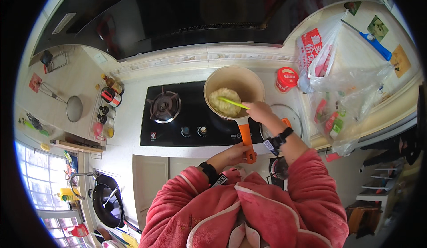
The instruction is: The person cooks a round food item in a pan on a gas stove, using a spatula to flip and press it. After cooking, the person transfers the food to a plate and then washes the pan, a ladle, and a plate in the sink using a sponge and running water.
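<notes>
A deep cream-coloured saucepan stands over the right side of the black gas hob, tilted towards the left. My left hand is closed around its orange handle near the lower end. In the pan lies a pale yellowish mass of food, its kind not clear. My right hand holds a lime-green utensil over the pan's rim, with the tool's far end on the food. Whether that end is a spatula or a spoon cannot be told.
A glass lid lies right of the hob, near a red-lidded tub. Plastic bags hang at the right. The left burner is bare. Bottles line the left wall. A black wok sits in the sink.
</notes>
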Demonstrator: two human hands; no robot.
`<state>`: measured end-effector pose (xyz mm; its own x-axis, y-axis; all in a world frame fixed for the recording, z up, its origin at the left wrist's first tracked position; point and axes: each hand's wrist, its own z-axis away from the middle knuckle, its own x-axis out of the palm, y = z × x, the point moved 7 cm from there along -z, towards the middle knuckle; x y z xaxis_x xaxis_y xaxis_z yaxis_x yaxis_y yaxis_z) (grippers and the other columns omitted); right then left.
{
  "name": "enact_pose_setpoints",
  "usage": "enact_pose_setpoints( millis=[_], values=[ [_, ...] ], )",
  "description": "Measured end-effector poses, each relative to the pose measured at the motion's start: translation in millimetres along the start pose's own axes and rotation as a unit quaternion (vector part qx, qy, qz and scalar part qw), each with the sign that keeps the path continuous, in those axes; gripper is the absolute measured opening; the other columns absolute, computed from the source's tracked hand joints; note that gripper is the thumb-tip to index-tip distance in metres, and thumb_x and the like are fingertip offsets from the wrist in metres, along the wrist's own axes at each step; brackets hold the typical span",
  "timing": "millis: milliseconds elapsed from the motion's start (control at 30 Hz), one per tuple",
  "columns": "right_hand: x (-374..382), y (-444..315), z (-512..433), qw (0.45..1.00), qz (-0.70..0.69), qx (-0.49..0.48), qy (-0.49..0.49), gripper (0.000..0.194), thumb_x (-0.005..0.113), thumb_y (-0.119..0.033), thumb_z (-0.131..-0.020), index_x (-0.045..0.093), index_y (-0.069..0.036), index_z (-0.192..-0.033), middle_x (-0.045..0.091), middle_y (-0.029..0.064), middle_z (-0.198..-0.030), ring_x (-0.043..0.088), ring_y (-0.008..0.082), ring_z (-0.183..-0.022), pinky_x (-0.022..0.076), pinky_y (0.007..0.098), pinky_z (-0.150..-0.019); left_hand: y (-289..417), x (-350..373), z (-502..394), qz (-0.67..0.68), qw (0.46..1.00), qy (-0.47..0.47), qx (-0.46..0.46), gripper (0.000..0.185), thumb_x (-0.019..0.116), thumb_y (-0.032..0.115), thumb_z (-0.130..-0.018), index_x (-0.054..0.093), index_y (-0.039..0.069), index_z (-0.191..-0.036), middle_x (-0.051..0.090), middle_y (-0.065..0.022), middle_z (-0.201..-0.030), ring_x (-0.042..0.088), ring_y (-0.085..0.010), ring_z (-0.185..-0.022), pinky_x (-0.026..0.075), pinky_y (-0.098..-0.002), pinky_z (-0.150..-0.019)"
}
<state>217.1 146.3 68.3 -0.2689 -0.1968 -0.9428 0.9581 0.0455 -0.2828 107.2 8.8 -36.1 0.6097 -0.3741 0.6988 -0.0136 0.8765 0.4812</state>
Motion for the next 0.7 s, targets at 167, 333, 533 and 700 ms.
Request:
enact_pose_setpoints(
  millis=[167, 333, 533, 700],
  values=[
    [-26, 16, 8, 0.995, 0.065, 0.072, -0.007, 0.033, 0.053, -0.024, -0.083, 0.056, -0.028, -0.116, 0.064, 0.0120, -0.094, 0.061, 0.0307, -0.086, 0.0486, 0.0404, -0.074, -1, -1, -1, 0.003, 1.000, -0.002, -0.013, 0.024, 0.050, 0.021, -0.091, 0.039, 0.009, -0.109, 0.054, -0.0175, -0.107, 0.054, -0.0328, -0.102, 0.043, -0.0511, -0.090],
    [-19, 1, 10, 0.998, 0.022, 0.008, -0.056, 0.032, 0.053, -0.026, -0.083, 0.058, -0.027, -0.115, 0.063, 0.0118, -0.095, 0.061, 0.0311, -0.086, 0.0485, 0.0409, -0.075, 2, -1, 0, -0.003, 1.000, -0.012, -0.017, 0.024, 0.050, 0.021, -0.091, 0.038, 0.009, -0.109, 0.054, -0.0176, -0.107, 0.054, -0.0329, -0.103, 0.043, -0.0519, -0.090],
    [-40, 23, 9, 0.998, -0.008, 0.061, -0.017, 0.029, 0.052, -0.026, -0.084, 0.060, -0.024, -0.112, 0.063, 0.0124, -0.098, 0.060, 0.0315, -0.088, 0.0480, 0.0417, -0.075, 0, -3, -4, 0.003, 1.000, -0.011, -0.014, 0.023, 0.048, 0.020, -0.091, 0.038, 0.009, -0.109, 0.054, -0.0173, -0.107, 0.054, -0.0328, -0.103, 0.043, -0.0526, -0.090],
    [-44, 48, 3, 0.985, -0.045, 0.158, 0.054, 0.029, 0.048, -0.021, -0.084, 0.059, -0.022, -0.111, 0.063, 0.0160, -0.094, 0.060, 0.0337, -0.088, 0.0480, 0.0429, -0.075, -1, -3, -4, 0.009, 1.000, -0.015, -0.019, 0.023, 0.048, 0.020, -0.091, 0.038, 0.010, -0.110, 0.053, -0.0173, -0.107, 0.054, -0.0329, -0.102, 0.043, -0.0523, -0.090]
  ],
)
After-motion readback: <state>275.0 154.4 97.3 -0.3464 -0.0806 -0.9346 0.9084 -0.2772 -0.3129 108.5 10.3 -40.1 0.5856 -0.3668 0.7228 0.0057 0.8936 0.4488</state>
